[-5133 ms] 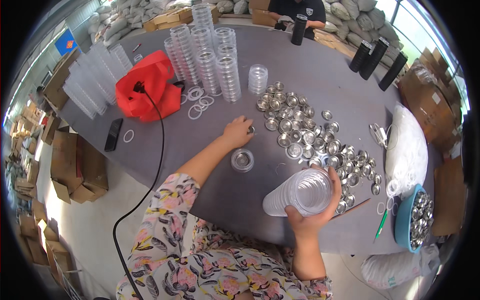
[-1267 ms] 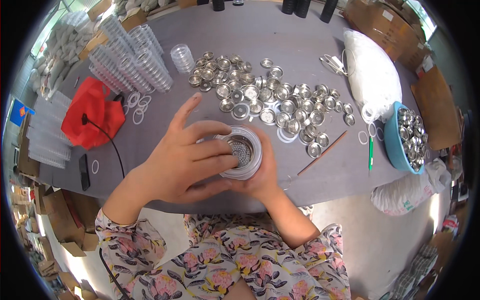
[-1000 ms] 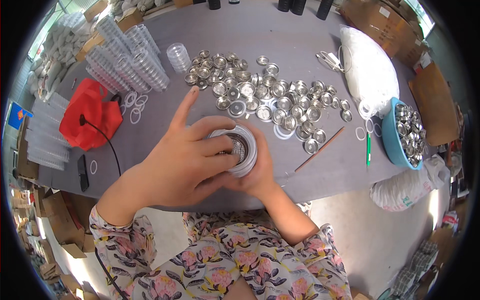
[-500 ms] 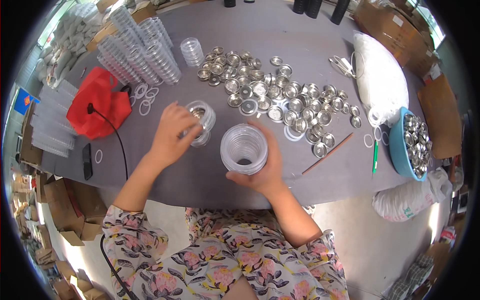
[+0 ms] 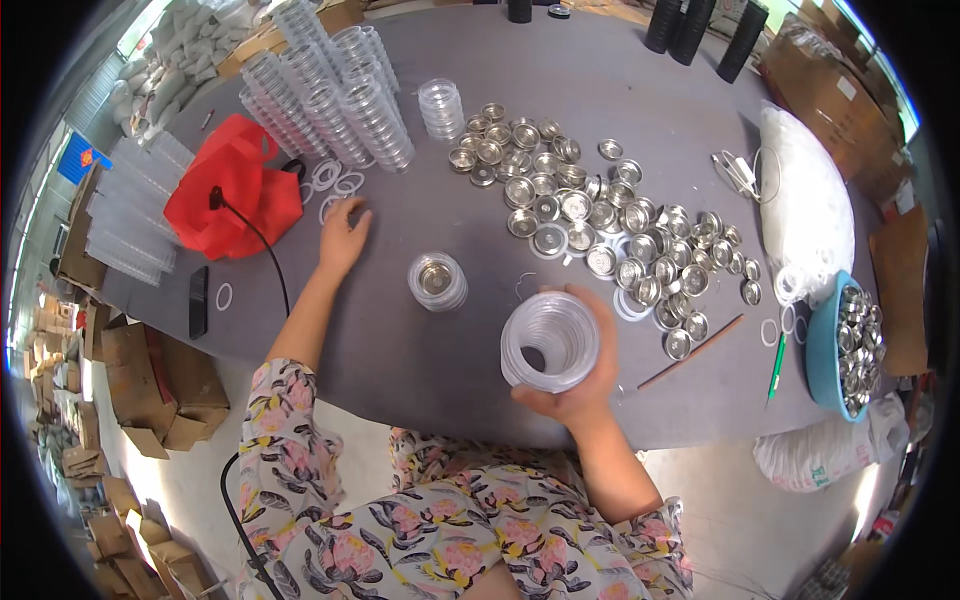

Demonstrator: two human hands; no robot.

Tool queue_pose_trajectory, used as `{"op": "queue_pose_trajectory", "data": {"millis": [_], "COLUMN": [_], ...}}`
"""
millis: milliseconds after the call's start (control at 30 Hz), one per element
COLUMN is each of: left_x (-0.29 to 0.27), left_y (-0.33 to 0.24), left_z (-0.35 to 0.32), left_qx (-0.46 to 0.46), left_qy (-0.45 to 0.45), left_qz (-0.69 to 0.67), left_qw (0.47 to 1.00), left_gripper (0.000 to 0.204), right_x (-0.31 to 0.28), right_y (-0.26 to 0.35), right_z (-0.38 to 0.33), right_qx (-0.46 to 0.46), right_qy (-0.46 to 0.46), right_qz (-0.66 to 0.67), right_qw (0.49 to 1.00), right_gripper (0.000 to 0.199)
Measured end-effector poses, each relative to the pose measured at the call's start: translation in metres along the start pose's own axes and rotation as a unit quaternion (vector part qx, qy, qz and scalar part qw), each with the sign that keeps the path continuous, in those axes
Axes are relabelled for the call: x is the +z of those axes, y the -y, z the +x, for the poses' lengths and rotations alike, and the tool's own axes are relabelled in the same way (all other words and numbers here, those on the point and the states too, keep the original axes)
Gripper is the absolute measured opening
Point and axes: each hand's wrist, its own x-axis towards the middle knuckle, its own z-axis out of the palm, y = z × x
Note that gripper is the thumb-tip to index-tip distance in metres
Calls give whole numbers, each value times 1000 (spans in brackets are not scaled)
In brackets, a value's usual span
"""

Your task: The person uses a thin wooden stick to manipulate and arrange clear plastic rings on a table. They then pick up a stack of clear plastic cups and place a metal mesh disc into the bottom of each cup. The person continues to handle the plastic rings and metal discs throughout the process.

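My right hand (image 5: 594,350) is wrapped round a stack of clear round plastic cups (image 5: 512,362), tilted so that I look down into it. Over on the left, my left hand (image 5: 345,238) reaches to the white rings (image 5: 326,175) lying flat on the table, its thumb apart from the fingers. No held thing shows in it; the fingertips are partly turned away. Between my hands stands a short stack of clear plastic cups (image 5: 440,297), with a silver metal cap (image 5: 435,278) in its top. Many loose metal caps (image 5: 575,206) are spread beyond my right hand.
Tall stacks of clear cups (image 5: 350,110) stand at the far left, beside a red cloth bag (image 5: 235,190). A black phone (image 5: 199,302) lies near the left edge. At right are a white bag (image 5: 800,190), a blue basin (image 5: 822,345) of caps, a green pen (image 5: 776,368) and a brown stick (image 5: 690,352).
My left hand has left the short stack and moved left to the white rings. The metal cap stays in that stack's top. My right hand still holds its stack; the view has shifted.
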Motion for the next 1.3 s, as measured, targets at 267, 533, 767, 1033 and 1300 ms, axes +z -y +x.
{"op": "queue_pose_trajectory", "data": {"millis": [267,533,767,1033,1300], "left_x": [21,8,-8,-15,-74], "left_y": [76,37,10,-2,-212], "left_z": [50,44,9,-14,-33], "left_qx": [-190,-112,59,18,297], "left_qy": [-36,-39,-21,10,71], "left_qz": [95,202,253,123,-311], "left_qw": [977,972,966,992,900], "left_gripper": [54,55,53,29,23], "right_x": [1,2,2,4,-2], "right_y": [-4,-4,-2,2,3], "right_z": [-4,-4,-4,-4,-3], "right_qx": [-13,-23,-9,-11,-11], "right_qy": [-7,-25,-25,-22,-29], "right_qz": [10,-11,-7,-37,-60], "right_qw": [1000,999,1000,999,998], "right_gripper": [91,90,89,90,89]}}
